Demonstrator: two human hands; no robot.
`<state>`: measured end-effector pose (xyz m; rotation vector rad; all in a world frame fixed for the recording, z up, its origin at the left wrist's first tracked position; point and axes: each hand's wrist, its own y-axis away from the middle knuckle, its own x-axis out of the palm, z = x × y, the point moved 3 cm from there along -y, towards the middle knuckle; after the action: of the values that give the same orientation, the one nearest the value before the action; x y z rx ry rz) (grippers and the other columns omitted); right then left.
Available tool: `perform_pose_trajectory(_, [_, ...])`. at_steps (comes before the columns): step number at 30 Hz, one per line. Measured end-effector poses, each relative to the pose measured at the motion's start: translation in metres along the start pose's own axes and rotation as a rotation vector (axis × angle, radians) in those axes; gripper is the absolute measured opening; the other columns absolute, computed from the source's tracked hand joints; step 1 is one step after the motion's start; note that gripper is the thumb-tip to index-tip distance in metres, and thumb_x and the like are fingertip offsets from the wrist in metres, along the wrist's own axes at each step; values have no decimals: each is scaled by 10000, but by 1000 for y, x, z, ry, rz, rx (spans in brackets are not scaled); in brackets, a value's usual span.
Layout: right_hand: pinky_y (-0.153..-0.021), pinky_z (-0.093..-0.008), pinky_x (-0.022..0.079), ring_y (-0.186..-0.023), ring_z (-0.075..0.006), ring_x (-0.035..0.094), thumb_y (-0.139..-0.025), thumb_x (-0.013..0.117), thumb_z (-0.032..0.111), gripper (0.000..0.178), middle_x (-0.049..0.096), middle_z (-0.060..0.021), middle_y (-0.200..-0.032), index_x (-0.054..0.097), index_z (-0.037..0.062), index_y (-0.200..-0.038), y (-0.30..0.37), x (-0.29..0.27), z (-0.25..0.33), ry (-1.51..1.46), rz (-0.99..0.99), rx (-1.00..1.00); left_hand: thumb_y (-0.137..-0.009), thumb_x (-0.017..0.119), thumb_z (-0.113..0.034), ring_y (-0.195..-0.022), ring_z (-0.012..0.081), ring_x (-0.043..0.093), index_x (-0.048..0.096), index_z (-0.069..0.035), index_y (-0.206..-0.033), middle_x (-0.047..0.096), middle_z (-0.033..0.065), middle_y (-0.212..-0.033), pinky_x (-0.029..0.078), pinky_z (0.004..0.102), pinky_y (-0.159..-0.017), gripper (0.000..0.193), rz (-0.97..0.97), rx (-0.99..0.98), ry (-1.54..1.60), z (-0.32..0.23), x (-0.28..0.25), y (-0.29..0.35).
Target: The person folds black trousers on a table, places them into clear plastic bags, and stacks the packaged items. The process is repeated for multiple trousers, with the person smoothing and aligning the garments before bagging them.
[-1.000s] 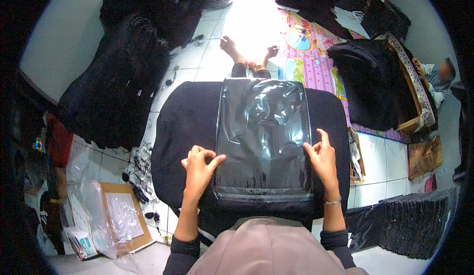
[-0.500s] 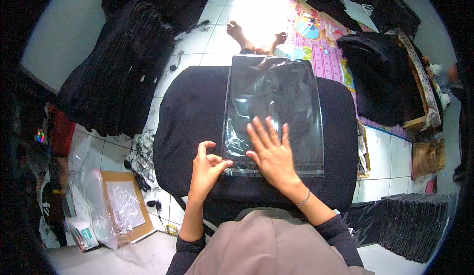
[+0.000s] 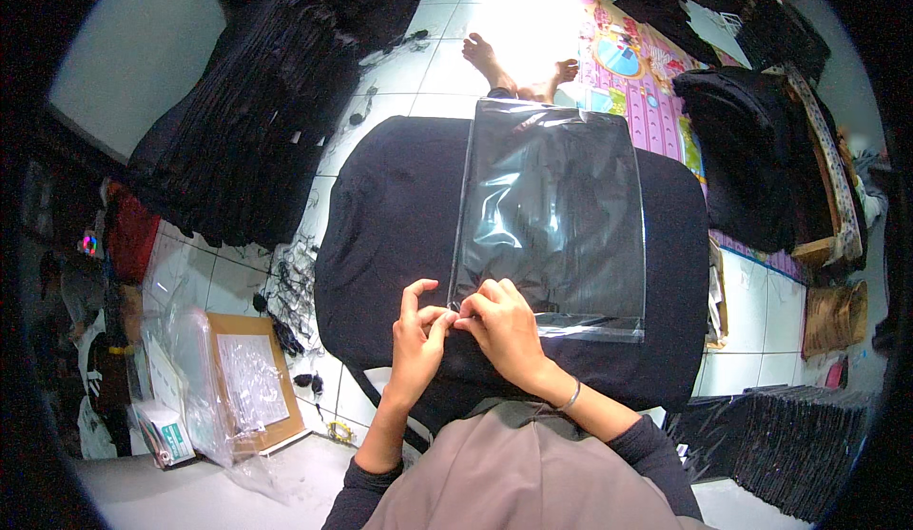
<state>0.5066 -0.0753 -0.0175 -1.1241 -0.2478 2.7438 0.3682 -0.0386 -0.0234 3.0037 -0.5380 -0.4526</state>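
A clear plastic bag [image 3: 561, 206] with flat black contents, perhaps folded cloth, lies on a black cloth-covered surface [image 3: 390, 216] in front of me. The bag's near edge is a transparent strip that shines in the light. At its near left corner, my left hand [image 3: 417, 340] pinches the plastic between thumb and finger, the index finger raised. My right hand [image 3: 509, 335] is closed at the same corner, its fingertips touching or almost touching the left thumb. The bit of plastic between the fingertips is mostly hidden.
Black layered cloth [image 3: 247, 121] is heaped at the left. A black stack [image 3: 799, 444] stands at the lower right, below a cardboard box [image 3: 835, 319]. Black fabric [image 3: 732, 149] lies at the right. Plastic-wrapped packaging [image 3: 249, 378] leans at the lower left. Bare feet [image 3: 487, 62] show beyond the surface.
My right hand has moved left from lying flat on the bag to its near left corner, and its fingers have closed. My left hand stays at that corner. The whole view has shifted slightly.
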Motion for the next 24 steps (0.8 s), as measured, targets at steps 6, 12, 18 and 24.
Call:
perform_pose_trajectory(6, [-735,-389,446,-831,-278,536,-804,713,136,166,534,-104,-830,600,19,-840,7,-42,-13,-480,345,-149,-822,641,-74,-952,283,491,636,-171,-1228,475,119,-990,456,374,-815,418,118,257,-738,-24,-1,6])
perform_pose_trajectory(12, [-747,-266,456,-819,-116,550,-850,656,63,92,600,-35,-920,590,1,-861,132,-209,-149,-371,24,437,-656,845,-263,-1049,319,506,668,-114,-1111,505,147,-1191,458,405,-882,510,-61,568,-745,-23,10,0])
perform_pose_trajectory(18, [-699,-443,492,-819,-317,634,-954,496,168,182,651,-137,-862,610,35,-903,243,-331,-192,1103,-814,1164,-729,751,-66,-1021,301,622,669,-26,-920,651,123,-1089,493,398,-894,212,-138,642,-612,-9,11,-5])
perform_pose_trajectory(24, [-742,-387,475,-830,-284,568,-872,470,11,129,559,-133,-886,580,6,-939,130,-168,-132,1232,-203,482,-762,701,-5,-991,323,633,632,3,-874,664,143,-1037,511,401,-870,132,-84,676,-610,-10,6,-2])
